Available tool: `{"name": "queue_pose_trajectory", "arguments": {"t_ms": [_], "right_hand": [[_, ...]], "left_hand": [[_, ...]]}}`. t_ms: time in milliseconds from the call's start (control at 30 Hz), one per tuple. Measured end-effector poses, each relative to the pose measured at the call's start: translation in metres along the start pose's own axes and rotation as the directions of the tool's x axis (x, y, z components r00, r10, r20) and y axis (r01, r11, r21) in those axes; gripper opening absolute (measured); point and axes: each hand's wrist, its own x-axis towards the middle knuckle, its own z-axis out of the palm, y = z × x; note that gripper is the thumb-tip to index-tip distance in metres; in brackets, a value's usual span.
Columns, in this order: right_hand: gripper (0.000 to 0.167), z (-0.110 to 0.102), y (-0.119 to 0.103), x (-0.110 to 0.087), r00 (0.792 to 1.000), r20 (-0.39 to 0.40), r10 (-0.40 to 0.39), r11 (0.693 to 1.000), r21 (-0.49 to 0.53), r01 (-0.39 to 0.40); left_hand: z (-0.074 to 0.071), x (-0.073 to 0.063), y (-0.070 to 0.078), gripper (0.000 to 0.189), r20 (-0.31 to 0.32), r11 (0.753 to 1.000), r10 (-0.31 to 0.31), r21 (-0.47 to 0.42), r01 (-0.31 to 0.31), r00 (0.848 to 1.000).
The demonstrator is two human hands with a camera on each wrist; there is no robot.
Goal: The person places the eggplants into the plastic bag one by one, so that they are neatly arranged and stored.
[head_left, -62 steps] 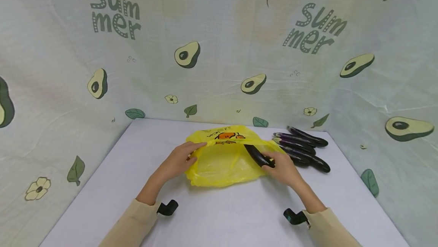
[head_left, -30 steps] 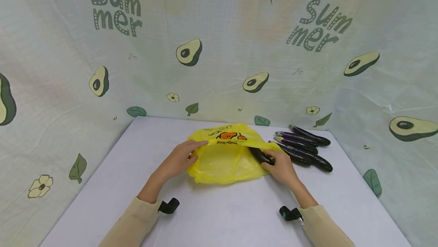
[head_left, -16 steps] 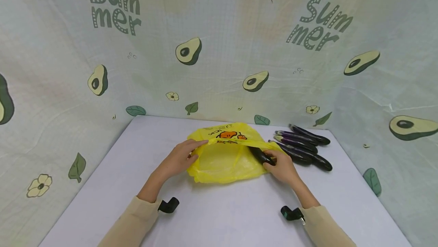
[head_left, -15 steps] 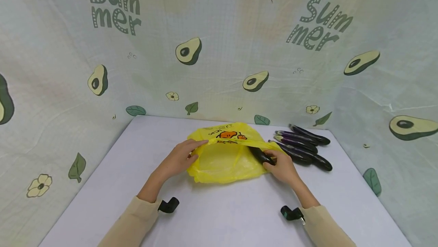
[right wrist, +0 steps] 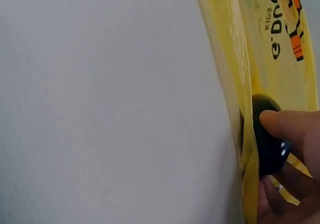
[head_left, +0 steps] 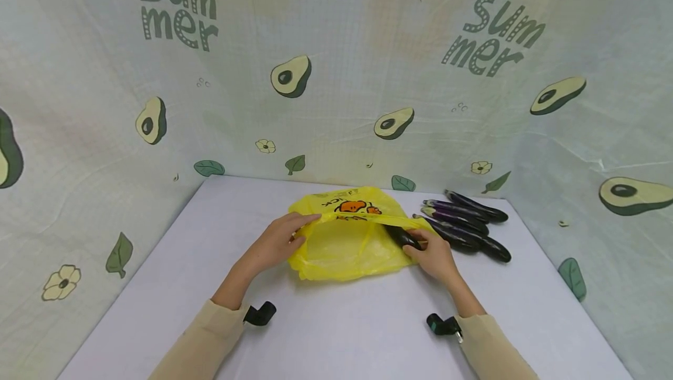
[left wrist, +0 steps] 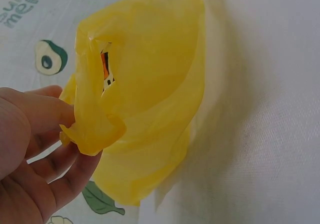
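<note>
A thin yellow plastic bag (head_left: 342, 254) with a cartoon print lies on the table, its mouth spread toward me. My left hand (head_left: 276, 244) pinches the left side of the mouth; in the left wrist view its fingers (left wrist: 67, 171) are curled at the bunched film. At the mouth's right side my right hand (head_left: 435, 256) grips a dark eggplant (head_left: 403, 238) by its near end. The eggplant's far part is hidden under the bag's upper layer. In the right wrist view, the thumb lies on the eggplant's rounded end (right wrist: 270, 151), against the yellow film (right wrist: 227, 49).
Several more eggplants (head_left: 462, 216) lie in a pile to the right of the bag, close beyond my right hand. The white table (head_left: 336, 333) ends against a cloth backdrop (head_left: 336, 76) printed with avocados, rising at the back and both sides.
The eggplant in my right hand has slid slightly farther into the bag, and less of it shows than two seconds ago. My left hand keeps its hold on the bag's edge.
</note>
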Motion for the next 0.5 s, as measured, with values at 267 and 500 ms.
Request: {"name": "queue_pose_trajectory", "arguments": {"t_ms": [267,500], "right_hand": [[0.049,0.0017,-0.0006,0.0018,0.999,-0.007,0.033,0.999,0.028,-0.032],[0.048,0.0043,-0.0018,0.0033,0.997,-0.04,0.061,0.997,0.046,-0.059]], "left_hand": [[0.0002,0.0,-0.0009,0.059,0.001,1.0,0.013,0.001,-0.013,1.0],[0.0008,0.0007,-0.0009,0.059,-0.001,0.999,0.034,0.004,-0.034,0.999]]}}
